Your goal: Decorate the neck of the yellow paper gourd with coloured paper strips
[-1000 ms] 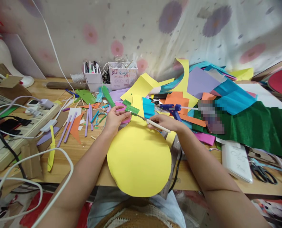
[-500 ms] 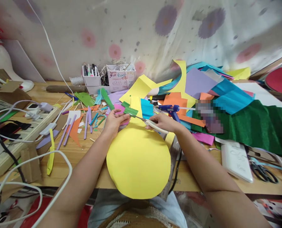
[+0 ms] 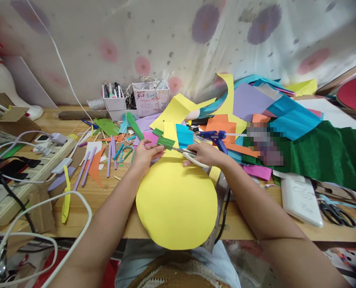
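My left hand [image 3: 148,155] pinches a small piece of green paper [image 3: 166,142] between thumb and fingers. In my right hand [image 3: 203,154] is a pair of scissors with pale handles [image 3: 192,157]; the blades point left and meet the green paper's right edge. Beneath both hands a large round yellow paper disc [image 3: 177,204] lies at the table's front edge, partly overhanging it. A blue glue gun [image 3: 214,139] rests just beyond my right hand. Close behind the green paper lies a blue paper piece [image 3: 184,137].
Coloured paper scraps cover the back, with dark green crepe paper [image 3: 321,160] at right. A white power bank [image 3: 301,200] and black-handled scissors [image 3: 337,212] lie at front right. Purple sticks [image 3: 109,160] and a power strip [image 3: 24,184] with cables occupy the left. Pen boxes [image 3: 152,100] stand behind.
The camera view has shifted slightly. The scissors' handles stand a little farther apart than before; my left hand keeps its grip on the green paper.
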Motion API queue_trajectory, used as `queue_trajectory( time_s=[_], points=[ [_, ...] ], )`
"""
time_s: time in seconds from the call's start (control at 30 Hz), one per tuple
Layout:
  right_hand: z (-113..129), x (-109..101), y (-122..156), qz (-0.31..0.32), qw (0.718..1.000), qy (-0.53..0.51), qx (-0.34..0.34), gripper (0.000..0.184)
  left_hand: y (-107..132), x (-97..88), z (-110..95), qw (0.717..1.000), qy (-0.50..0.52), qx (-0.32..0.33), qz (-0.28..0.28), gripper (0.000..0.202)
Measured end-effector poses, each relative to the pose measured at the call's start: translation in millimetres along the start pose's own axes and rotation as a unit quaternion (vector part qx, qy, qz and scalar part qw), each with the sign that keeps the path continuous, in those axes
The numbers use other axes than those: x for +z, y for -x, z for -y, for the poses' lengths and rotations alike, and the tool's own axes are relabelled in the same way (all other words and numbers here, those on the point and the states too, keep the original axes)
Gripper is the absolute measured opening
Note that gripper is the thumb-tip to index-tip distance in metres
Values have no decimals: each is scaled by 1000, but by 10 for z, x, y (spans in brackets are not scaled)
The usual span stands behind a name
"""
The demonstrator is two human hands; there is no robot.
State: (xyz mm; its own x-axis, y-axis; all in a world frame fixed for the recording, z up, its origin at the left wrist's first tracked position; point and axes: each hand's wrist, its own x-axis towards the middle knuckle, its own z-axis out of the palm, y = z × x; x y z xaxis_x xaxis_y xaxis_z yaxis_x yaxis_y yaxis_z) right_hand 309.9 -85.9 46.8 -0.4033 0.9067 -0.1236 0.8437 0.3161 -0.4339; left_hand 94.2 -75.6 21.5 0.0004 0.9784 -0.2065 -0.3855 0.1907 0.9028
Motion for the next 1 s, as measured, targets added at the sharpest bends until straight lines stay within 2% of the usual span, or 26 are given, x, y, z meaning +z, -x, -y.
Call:
queue_trajectory(
  time_s=[0.17,0.33,0.67,0.73,0.83,0.9,1.0],
  points=[
    [53,26,-12,-19,1000,22,2,55,1,14,11,1000,-4,-1,1,51],
    [82,55,-23,-36,999,26,3,50,19,35,18,1000,4,0,10,49],
    [33,39,-29,-65,998,12,5,48,0,15,14,1000,8,-4,21,45],
    [-26,-13,-23,-83,996,24,34,47,-12,-4,22,1000,6,-1,29,40],
    [-127,-73,-21,-107,984,71,123,42,-29,-35,36,999,-4,11,49,33],
    [-170,-71,-29,-92,973,113,181,38,-38,-51,46,998,-13,21,60,28],
    [-181,-2,-52,-42,965,152,211,36,-47,-63,55,998,-12,17,59,26]
  ],
)
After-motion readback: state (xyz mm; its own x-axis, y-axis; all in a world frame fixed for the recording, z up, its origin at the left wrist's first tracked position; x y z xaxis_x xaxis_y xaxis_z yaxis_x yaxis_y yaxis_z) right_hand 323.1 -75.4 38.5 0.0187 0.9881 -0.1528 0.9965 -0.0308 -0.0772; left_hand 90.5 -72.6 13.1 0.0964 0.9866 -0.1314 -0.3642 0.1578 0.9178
